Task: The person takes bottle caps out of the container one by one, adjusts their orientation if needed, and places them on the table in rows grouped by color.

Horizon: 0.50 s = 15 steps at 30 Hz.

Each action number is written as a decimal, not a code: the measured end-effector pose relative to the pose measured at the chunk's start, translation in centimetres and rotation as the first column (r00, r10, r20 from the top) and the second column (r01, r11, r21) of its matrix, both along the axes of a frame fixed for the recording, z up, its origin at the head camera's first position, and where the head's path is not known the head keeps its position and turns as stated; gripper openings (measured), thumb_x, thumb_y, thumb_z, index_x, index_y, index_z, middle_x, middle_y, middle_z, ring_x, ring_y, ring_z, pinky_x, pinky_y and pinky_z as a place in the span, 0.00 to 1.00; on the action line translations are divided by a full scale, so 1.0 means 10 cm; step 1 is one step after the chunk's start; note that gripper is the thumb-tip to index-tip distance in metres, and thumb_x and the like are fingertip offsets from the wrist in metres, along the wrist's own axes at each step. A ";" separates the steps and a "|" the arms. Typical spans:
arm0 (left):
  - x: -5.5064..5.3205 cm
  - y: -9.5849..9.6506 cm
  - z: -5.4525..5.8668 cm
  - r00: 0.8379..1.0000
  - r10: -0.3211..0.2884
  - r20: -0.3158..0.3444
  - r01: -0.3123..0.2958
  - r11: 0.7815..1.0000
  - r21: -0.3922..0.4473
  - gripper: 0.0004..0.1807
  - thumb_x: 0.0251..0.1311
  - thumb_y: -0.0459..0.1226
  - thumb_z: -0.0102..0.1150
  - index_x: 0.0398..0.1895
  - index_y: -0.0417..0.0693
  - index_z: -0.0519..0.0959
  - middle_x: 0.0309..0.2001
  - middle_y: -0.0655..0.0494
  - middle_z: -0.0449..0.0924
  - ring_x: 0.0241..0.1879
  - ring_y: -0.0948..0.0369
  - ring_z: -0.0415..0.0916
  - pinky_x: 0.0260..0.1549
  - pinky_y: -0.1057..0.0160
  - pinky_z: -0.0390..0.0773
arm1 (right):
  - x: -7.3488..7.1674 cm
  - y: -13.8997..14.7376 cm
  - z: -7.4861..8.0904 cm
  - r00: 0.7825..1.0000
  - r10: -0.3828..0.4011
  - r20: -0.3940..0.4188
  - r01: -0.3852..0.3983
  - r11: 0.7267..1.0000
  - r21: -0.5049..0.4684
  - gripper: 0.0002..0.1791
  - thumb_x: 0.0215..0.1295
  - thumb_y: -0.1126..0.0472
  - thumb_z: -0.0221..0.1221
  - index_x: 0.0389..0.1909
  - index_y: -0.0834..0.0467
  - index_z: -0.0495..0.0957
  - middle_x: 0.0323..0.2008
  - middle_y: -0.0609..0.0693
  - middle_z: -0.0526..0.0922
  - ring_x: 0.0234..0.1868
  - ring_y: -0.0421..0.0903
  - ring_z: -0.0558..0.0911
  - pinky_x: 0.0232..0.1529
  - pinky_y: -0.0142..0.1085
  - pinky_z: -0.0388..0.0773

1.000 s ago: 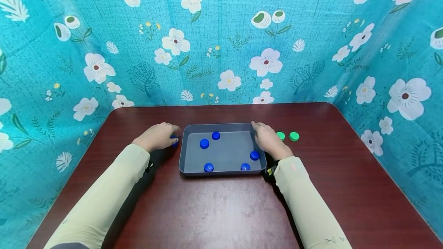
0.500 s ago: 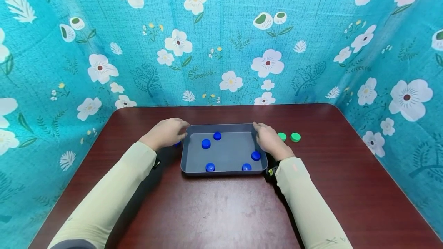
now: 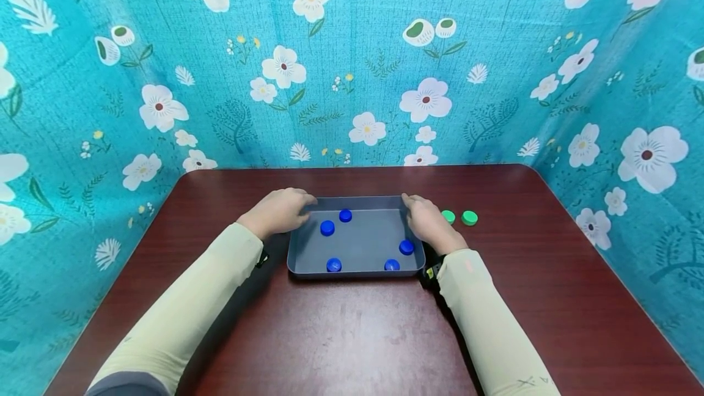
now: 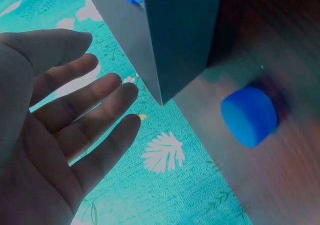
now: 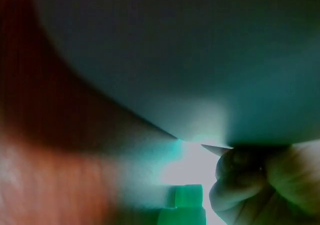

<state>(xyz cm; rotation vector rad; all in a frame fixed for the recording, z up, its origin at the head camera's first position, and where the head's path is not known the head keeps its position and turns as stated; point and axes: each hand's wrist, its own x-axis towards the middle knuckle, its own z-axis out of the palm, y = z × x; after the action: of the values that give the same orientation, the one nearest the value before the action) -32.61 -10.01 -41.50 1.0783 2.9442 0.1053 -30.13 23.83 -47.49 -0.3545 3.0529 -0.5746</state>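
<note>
My left hand (image 3: 279, 211) hovers over the far left corner of a shallow grey tray (image 3: 365, 240). In the left wrist view its fingers (image 4: 90, 107) are spread and relaxed, with nothing held. Several blue bottle caps (image 3: 327, 228) lie inside the tray. Another, a loose blue cap (image 4: 249, 116), stands on the table just outside the tray's left wall and is hidden in the head view. My right hand (image 3: 431, 223) grips the tray's right rim, its fingers (image 5: 237, 180) curled against the wall in the right wrist view.
Two green caps (image 3: 469, 218) lie on the table to the right of the tray, close by the right hand. The brown wooden table (image 3: 352, 335) ends at a blue floral cloth (image 3: 341, 78) behind and at both sides.
My left hand has let go of the blue cap left of the tray and moved right, to over the tray's corner. The right hand keeps its place on the rim.
</note>
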 end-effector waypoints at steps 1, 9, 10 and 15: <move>0.00 0.02 -0.01 1.000 0.002 0.004 -0.002 1.000 0.000 0.18 0.62 0.39 0.63 0.55 0.46 0.81 0.50 0.51 0.81 0.48 0.56 0.79 0.46 0.53 0.79 | 0.00 0.00 0.00 1.000 0.000 0.002 0.000 1.000 0.000 0.29 0.71 0.69 0.49 0.72 0.66 0.58 0.67 0.64 0.66 0.66 0.60 0.67 0.59 0.52 0.69; 0.02 0.10 -0.03 0.999 0.005 0.040 -0.006 1.000 0.009 0.18 0.63 0.38 0.61 0.55 0.45 0.81 0.51 0.51 0.81 0.50 0.55 0.78 0.49 0.53 0.78 | -0.02 0.01 -0.04 1.000 -0.002 -0.019 0.002 1.000 0.001 0.29 0.71 0.69 0.49 0.72 0.67 0.59 0.66 0.64 0.66 0.66 0.60 0.67 0.59 0.52 0.69; 0.02 0.11 -0.03 0.999 0.005 0.040 -0.005 1.000 0.007 0.18 0.63 0.38 0.61 0.55 0.46 0.81 0.52 0.51 0.81 0.51 0.55 0.78 0.50 0.53 0.78 | -0.02 0.01 -0.05 1.000 -0.002 -0.022 0.002 1.000 0.001 0.29 0.71 0.69 0.50 0.71 0.67 0.59 0.66 0.64 0.67 0.66 0.60 0.68 0.59 0.52 0.69; 0.02 0.18 -0.06 0.999 -0.016 0.033 0.016 1.000 -0.003 0.18 0.63 0.39 0.61 0.55 0.46 0.81 0.52 0.51 0.81 0.52 0.55 0.78 0.50 0.53 0.77 | -0.02 0.01 -0.05 1.000 -0.002 -0.031 0.002 1.000 0.003 0.29 0.71 0.69 0.50 0.71 0.67 0.59 0.66 0.64 0.66 0.66 0.59 0.67 0.60 0.52 0.69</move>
<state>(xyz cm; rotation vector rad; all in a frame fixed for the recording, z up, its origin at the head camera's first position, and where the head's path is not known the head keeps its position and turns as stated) -32.37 -8.25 -42.09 1.0887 2.9050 0.1162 -30.34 23.93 -47.97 -0.3643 3.0834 -0.5699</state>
